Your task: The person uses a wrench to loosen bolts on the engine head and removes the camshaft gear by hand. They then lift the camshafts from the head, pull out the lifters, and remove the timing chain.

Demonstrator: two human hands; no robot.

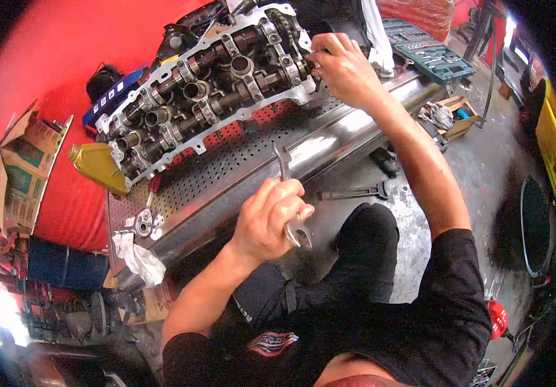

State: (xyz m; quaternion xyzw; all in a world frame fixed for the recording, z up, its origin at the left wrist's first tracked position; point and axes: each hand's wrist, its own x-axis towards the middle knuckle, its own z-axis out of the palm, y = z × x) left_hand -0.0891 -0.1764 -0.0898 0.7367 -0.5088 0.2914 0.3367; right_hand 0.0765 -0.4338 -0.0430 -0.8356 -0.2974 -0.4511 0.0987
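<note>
My left hand is wrapped around the middle of a double open-ended wrench, held above the front edge of the bench. One jaw points up past my fist and the other hangs below it. My right hand is at the right end of an engine cylinder head, fingers curled in against it near the timing chain end. Whatever those fingers pinch is hidden. The cylinder head lies tilted, with its camshafts and bearing caps uncovered.
The perforated metal bench holds a ratchet, a white rag and a gold oil bottle. A green socket set case lies at the back right. On the floor are a dark bar-shaped tool and a small box.
</note>
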